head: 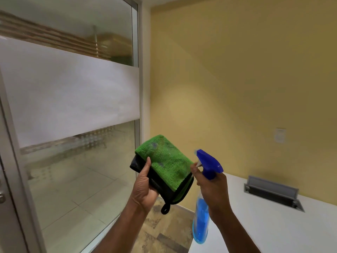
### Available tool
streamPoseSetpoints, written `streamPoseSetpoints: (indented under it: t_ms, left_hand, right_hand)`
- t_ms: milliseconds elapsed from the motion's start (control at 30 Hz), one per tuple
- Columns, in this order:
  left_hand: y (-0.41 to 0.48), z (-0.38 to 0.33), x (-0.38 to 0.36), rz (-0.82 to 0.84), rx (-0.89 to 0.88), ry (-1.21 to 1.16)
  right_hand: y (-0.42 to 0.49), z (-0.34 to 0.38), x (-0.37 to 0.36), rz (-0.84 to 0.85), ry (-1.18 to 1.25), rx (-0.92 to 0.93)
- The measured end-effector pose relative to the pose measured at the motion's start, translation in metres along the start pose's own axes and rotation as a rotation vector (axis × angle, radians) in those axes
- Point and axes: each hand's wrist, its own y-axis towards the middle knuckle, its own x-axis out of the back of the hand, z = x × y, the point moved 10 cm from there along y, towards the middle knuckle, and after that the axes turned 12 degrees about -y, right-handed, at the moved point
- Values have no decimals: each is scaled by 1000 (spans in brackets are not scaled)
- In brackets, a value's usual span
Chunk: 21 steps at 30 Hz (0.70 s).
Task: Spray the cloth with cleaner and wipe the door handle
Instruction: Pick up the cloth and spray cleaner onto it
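Observation:
My left hand (144, 187) holds a folded green cloth (166, 161) with a black underside and a black loop, its green face turned toward the sprayer. My right hand (213, 189) grips a clear spray bottle (200, 223) of blue cleaner by the neck. Its blue spray head (209, 163) points left at the cloth from a few centimetres away, with a finger on the trigger. A metal door handle (2, 197) barely shows at the far left edge, on the door frame.
A glass partition with a frosted band (73, 99) fills the left side, with a grey metal frame (16, 179). A yellow wall (237, 79) lies ahead. A white desk (273, 225) with an open cable hatch (273, 192) stands at lower right.

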Motion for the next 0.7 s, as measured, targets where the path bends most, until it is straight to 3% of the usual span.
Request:
streamPoseSetpoints:
  t_ms: [267, 700]
  left_hand:
    - [-15, 69, 34, -55, 74, -65]
    - [-27, 170, 109, -184, 161, -16]
  right_hand:
    - [-39, -105, 90, -209, 11, -216]
    - [-78, -242, 164, -164, -108, -389]
